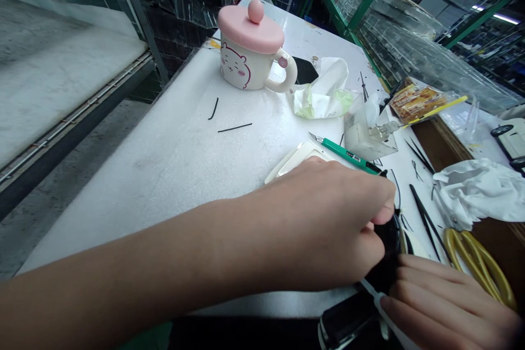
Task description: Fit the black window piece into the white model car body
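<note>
My left hand [328, 219] reaches in from the left, its fingers curled closed above a black part [388, 251]. Whatever its fingertips pinch is hidden behind the hand. At the lower right my right hand [447, 301] is closed around the same black part, and a thin white strip [379, 298] runs by its fingers. A glossy black piece with a pale rim [348, 320] shows just below, beside the hands. Beyond my left hand lie a pale flat part [293, 161], mostly covered, and a green craft knife [344, 153] with its blade bare.
A mug with a pink lid [254, 46] stands at the back, near a crumpled wrapper [322, 93] and a clear box [365, 134]. Tweezers [429, 219], white cloth [484, 188] and a yellow coil [479, 262] lie right. A metal rack [82, 109] stands left.
</note>
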`<action>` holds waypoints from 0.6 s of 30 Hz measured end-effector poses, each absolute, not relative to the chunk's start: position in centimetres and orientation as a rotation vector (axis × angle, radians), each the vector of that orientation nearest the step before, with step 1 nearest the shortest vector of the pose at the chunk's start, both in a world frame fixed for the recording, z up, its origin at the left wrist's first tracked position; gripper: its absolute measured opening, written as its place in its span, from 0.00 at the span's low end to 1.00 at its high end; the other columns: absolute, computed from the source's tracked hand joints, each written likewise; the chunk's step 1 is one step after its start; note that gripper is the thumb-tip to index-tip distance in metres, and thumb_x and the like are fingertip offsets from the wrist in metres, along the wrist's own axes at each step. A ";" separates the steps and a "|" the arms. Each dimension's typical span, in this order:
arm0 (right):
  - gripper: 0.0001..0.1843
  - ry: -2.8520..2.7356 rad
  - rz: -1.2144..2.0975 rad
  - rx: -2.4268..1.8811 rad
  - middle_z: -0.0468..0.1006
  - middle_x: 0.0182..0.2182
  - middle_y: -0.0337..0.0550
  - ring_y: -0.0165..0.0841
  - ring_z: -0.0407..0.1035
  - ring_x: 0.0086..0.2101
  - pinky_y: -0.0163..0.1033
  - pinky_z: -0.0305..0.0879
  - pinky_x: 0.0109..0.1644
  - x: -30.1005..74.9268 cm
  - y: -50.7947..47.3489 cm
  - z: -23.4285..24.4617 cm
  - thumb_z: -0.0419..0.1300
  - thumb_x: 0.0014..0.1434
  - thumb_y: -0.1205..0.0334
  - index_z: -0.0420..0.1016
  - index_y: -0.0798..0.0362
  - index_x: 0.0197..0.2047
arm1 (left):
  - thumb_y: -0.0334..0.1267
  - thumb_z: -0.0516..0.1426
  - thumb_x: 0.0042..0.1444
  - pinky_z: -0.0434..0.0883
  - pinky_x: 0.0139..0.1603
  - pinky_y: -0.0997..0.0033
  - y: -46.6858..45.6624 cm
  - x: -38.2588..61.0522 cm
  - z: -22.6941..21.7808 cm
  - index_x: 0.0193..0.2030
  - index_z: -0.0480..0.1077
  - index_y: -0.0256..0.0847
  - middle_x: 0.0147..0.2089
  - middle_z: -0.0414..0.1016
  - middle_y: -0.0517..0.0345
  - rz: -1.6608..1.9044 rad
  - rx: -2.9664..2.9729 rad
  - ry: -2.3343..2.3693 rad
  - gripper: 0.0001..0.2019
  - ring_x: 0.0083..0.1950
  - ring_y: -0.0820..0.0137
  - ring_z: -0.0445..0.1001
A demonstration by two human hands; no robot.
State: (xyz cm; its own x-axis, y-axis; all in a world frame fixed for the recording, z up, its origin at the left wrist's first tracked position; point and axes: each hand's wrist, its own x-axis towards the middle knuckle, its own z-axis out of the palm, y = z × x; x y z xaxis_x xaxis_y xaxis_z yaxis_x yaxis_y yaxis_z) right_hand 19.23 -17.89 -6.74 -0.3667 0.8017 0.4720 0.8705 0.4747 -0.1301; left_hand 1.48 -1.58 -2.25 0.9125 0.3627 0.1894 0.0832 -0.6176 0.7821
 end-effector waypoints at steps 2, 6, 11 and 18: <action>0.18 -2.267 -0.202 -1.367 0.71 0.17 0.37 0.35 0.70 0.25 0.44 0.68 0.45 19.1 -17.9 -6.8 0.41 0.73 0.54 0.65 0.47 0.35 | 0.25 0.54 0.51 0.59 0.35 0.66 -1.7 1.5 -2.3 0.26 0.51 0.43 0.26 0.66 0.66 0.414 2.220 0.316 0.14 0.28 0.72 0.60; 0.19 -2.193 -0.220 -1.357 0.67 0.15 0.36 0.36 0.68 0.23 0.45 0.66 0.45 19.1 -17.8 -7.3 0.40 0.72 0.53 0.63 0.47 0.32 | 0.24 0.54 0.52 0.60 0.36 0.66 -2.0 1.5 -2.2 0.25 0.51 0.42 0.26 0.67 0.66 0.443 2.241 0.354 0.14 0.28 0.73 0.61; 0.22 -2.130 -0.131 -1.370 0.66 0.15 0.38 0.37 0.68 0.22 0.44 0.66 0.37 19.5 -17.9 -7.4 0.41 0.71 0.47 0.63 0.47 0.30 | 0.24 0.54 0.52 0.59 0.34 0.66 -2.1 1.4 -2.1 0.24 0.50 0.41 0.26 0.66 0.67 0.458 2.259 0.371 0.15 0.27 0.74 0.59; 0.22 -2.112 -0.203 -1.345 0.65 0.15 0.40 0.37 0.67 0.24 0.45 0.67 0.39 19.2 -17.7 -7.5 0.41 0.71 0.50 0.64 0.48 0.29 | 0.24 0.54 0.52 0.54 0.31 0.65 -1.8 1.5 -2.0 0.24 0.52 0.40 0.26 0.65 0.66 0.422 2.217 0.341 0.14 0.28 0.74 0.58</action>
State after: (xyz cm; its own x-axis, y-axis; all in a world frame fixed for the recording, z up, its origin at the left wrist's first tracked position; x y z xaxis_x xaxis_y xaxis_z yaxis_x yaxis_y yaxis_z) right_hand 19.24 -17.75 -7.53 -0.2901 0.7662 0.5734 0.8615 0.4700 -0.1922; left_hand 1.47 -1.75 -2.03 0.9066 0.3798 0.1840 0.0996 -0.6162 0.7812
